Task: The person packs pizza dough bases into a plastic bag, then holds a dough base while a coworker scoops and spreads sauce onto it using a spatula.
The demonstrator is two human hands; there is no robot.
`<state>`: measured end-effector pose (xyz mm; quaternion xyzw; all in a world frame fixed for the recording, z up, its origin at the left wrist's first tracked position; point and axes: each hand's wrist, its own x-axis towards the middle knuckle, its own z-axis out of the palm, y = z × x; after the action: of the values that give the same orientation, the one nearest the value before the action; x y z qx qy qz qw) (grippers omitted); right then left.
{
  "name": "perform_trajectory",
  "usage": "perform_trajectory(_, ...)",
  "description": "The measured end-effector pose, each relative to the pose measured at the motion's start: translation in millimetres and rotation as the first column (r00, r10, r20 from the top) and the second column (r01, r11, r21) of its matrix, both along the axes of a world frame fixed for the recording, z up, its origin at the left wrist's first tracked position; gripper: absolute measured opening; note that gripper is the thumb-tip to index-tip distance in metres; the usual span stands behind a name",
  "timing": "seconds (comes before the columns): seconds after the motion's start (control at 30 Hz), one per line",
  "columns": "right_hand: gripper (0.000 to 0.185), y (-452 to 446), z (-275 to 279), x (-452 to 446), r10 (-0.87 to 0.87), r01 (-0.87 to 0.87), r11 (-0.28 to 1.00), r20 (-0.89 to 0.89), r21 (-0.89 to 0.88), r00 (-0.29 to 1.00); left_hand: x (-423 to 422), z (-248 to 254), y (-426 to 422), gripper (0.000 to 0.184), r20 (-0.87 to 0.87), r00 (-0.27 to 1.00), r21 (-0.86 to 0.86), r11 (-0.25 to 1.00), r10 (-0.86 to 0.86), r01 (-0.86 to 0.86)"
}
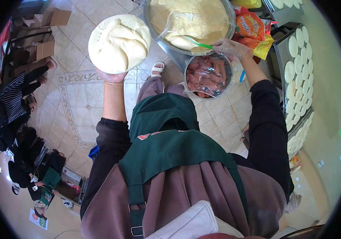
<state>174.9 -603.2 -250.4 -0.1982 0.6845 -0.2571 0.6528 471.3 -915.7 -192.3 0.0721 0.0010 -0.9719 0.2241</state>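
Note:
My left hand (114,76), its fingers mostly hidden underneath, holds up a round bowl heaped with thick pale cream (119,43). The cream covers nearly all of the bowl. My right hand (233,49), in a clear plastic glove, grips a green spatula (202,45) by its handle. The spatula's far end lies at the near edge of a pale creamy mass (202,16) in a large metal pot (147,18). Clear plastic film (178,24) lies over part of that mass.
A film-covered round container of reddish-brown pieces (208,75) stands below the pot. Orange and yellow packets (251,28) lie at the right. Trays of many pale round discs (298,75) line the right side. Cardboard boxes (43,49) and other people (3,107) are at the left.

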Motion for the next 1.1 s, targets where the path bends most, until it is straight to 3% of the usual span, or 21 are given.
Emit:
perform_trajectory(0.03,0.036,4.6,-4.6,1.5,-0.002,0.002,1.0,-0.003,-0.005,1.0,-1.0,0.3,1.0,0.059,-0.003,1.0,-0.005,1.0,-0.002,0.002)
perform_trajectory(0.1,0.033,8.2,-6.3,11.4,-0.253,0.253,0.967,0.079,0.003,0.964,-2.2,-0.6,4.0,0.058,0.063,0.998,-0.012,1.0,0.022,-0.021)
perform_trajectory(0.2,0.034,7.3,19.5,17.0,-0.251,0.249,0.966,0.024,0.075,0.968,-4.4,-2.2,8.2,0.057,0.135,0.991,-0.057,0.998,0.005,0.003)
perform_trajectory(0.3,0.036,19.0,23.8,19.3,-0.253,0.252,0.968,0.105,0.023,0.962,-7.2,-10.5,15.5,0.053,0.023,1.0,0.025,1.0,-0.017,0.016)
perform_trajectory(0.47,0.036,44.5,27.1,30.5,-0.298,0.299,0.953,0.034,-0.056,0.954,-14.1,-14.1,24.6,0.052,0.018,0.998,0.036,0.998,-0.058,0.057)
perform_trajectory(0.53,0.037,53.9,28.5,36.0,-0.317,0.317,0.945,0.018,-0.08,0.948,-16.8,-16.7,26.3,0.053,0.12,0.992,-0.048,0.998,-0.046,0.052)
perform_trajectory(0.67,0.037,69.7,39.3,44.6,-0.357,0.349,0.926,-0.031,-0.143,0.934,-22.3,-24.4,32.3,0.053,0.163,0.984,-0.034,0.996,-0.076,0.083)
perform_trajectory(0.73,0.037,75.1,50.0,50.3,-0.364,0.348,0.92,-0.062,-0.18,0.929,-26.6,-28.8,37.1,0.052,0.21,0.972,-0.029,0.993,-0.106,0.115)
perform_trajectory(0.8,0.038,79.3,64.6,54.5,-0.433,0.433,0.884,0.04,-0.175,0.901,-31.5,-31.3,40.8,0.051,0.216,0.967,-0.019,0.99,-0.132,0.139)
perform_trajectory(1.03,0.034,89.4,127.3,71.8,-0.52,0.5,0.839,-0.046,-0.215,0.853,-57.9,-32.2,60.6,0.053,0.2,0.939,0.01,0.959,-0.279,0.283)
perform_trajectory(1.1,0.041,93.2,142.5,77.5,-0.513,0.487,0.842,-0.061,-0.233,0.857,-67.1,-38.4,65.8,0.053,0.197,0.932,0.025,0.952,-0.305,0.307)
